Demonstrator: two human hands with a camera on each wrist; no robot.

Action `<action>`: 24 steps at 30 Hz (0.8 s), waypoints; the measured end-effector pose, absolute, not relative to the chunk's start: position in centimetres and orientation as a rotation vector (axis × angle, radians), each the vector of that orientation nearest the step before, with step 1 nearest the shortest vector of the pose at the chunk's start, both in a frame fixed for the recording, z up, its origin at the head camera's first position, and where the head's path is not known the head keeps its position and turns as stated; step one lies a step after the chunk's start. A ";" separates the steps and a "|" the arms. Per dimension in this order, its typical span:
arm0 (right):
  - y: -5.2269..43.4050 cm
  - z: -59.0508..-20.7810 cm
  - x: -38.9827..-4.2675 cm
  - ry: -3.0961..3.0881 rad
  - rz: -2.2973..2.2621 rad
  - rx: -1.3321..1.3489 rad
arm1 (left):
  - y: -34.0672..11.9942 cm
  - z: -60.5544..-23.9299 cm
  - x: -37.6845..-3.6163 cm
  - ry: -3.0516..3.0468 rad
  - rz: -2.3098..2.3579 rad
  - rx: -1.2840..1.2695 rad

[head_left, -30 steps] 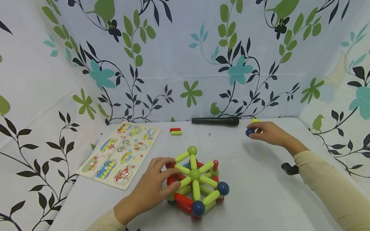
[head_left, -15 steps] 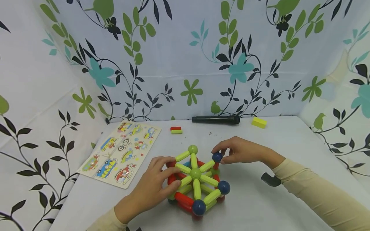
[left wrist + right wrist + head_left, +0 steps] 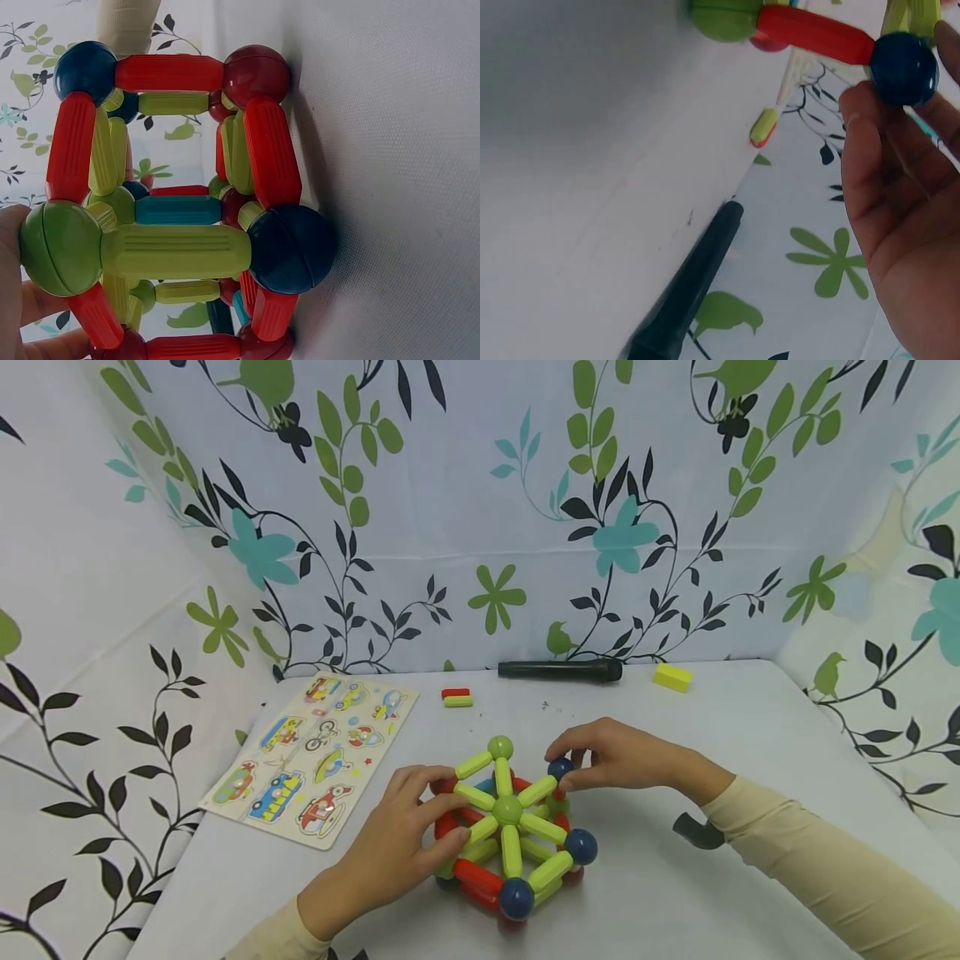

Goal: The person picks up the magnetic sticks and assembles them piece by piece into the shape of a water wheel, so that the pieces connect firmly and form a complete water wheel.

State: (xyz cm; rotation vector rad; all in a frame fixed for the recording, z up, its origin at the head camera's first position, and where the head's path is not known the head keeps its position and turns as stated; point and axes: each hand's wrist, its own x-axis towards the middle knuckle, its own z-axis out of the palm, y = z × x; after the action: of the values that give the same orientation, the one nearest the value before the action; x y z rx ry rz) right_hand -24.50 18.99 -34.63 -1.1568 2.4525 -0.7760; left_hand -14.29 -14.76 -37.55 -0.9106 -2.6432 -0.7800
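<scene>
A toy frame of green and red rods and balls (image 3: 510, 827) stands on the white table (image 3: 675, 893). My left hand (image 3: 408, 835) grips the frame's left side, fingers curled over red and green rods. The left wrist view shows that frame (image 3: 180, 210) up close, with fingertips (image 3: 19, 300) at a green ball. My right hand (image 3: 600, 756) pinches a dark blue ball (image 3: 559, 767) on top of an upright red rod at the frame's far right corner. In the right wrist view the blue ball (image 3: 904, 67) sits at the end of a red rod (image 3: 814, 34) between my fingertips (image 3: 859, 127).
A wooden vehicle puzzle board (image 3: 315, 760) lies at the left. Near the back edge lie a short red and green rod pair (image 3: 456, 697), a black microphone (image 3: 561, 671) and a yellow block (image 3: 672, 677). Flowered cloth walls close in the table.
My right hand carried the blue ball from the back right of the table to the frame and set it on the upright red rod. The yellow block is uncovered. The left hand stayed put.
</scene>
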 end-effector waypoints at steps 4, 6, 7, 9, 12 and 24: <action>18.4 -34.6 -24.2 2.517 -0.725 -1.181 | -14.8 -37.6 -14.3 -2.640 -0.780 -0.909; 18.2 -34.6 -24.0 2.538 -0.704 -1.185 | -14.8 -37.6 -14.3 -2.641 -0.781 -0.908; 18.1 -34.6 -24.0 2.544 -0.699 -1.184 | -14.8 -37.7 -14.3 -2.642 -0.782 -0.907; 18.1 -34.5 -24.0 2.546 -0.698 -1.180 | -14.8 -37.7 -14.3 -2.644 -0.785 -0.906; 18.2 -34.5 -24.2 2.533 -0.704 -1.186 | -14.8 -37.7 -14.3 -2.645 -0.785 -0.905; 14.6 -35.9 -32.1 2.739 -0.498 -1.162 | -14.7 -37.7 -14.3 -2.657 -0.753 -0.892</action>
State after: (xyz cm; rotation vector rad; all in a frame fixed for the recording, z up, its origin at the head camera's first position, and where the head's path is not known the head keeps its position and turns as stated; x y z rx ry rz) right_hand -32.14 14.61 -35.89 -1.1622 2.7390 -0.4982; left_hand -14.29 -14.70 -37.67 -0.8915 -2.6574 -0.7533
